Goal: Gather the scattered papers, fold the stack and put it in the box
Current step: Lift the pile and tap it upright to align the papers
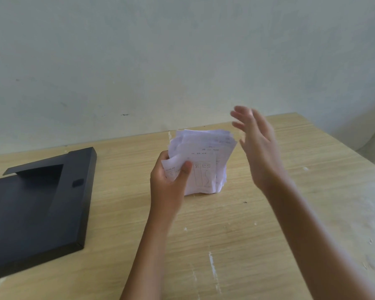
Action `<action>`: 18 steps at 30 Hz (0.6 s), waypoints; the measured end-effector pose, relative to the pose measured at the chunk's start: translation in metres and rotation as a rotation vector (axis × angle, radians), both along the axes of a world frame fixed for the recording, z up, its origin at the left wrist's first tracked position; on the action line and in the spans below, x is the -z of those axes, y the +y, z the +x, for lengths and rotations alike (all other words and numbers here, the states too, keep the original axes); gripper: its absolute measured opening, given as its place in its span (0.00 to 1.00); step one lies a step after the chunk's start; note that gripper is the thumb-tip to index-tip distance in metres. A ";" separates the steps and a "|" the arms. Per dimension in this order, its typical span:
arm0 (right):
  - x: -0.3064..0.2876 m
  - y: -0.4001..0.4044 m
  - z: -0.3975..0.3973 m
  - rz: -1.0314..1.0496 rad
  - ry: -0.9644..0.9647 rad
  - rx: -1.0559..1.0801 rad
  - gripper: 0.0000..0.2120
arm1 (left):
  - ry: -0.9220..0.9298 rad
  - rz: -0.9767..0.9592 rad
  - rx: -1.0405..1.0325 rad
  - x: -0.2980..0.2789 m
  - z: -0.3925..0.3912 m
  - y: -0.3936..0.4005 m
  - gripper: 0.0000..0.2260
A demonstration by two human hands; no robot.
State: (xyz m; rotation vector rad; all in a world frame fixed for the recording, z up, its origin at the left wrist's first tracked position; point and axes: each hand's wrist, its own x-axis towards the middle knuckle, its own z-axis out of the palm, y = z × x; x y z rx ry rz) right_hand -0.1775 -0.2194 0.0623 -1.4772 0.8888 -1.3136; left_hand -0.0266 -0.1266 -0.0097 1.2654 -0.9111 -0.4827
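A stack of white printed papers [206, 161] stands roughly upright on its lower edge near the middle of the wooden table [236, 234]. My left hand [171, 180] grips the stack's lower left corner, thumb across the front sheet. Just right of the stack, my right hand [258, 144] hovers with fingers spread, blurred, not touching the paper. A flat black box [30, 204] lies at the table's left, its flap partly raised at the far end.
A pale wall [182, 61] rises directly behind the table's far edge. The table's right edge runs diagonally at the far right. White scuff marks dot the tabletop in front of me.
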 end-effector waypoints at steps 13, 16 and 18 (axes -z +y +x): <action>0.043 0.040 0.031 -0.097 -0.068 -0.271 0.15 | -0.072 -0.073 -0.179 0.001 -0.008 -0.002 0.19; 0.061 0.035 0.033 -0.032 -0.057 -0.299 0.17 | 0.029 -0.036 -0.167 0.008 -0.010 -0.006 0.17; 0.074 0.031 0.031 0.046 -0.052 -0.312 0.18 | 0.055 -0.024 -0.191 0.015 -0.011 -0.008 0.16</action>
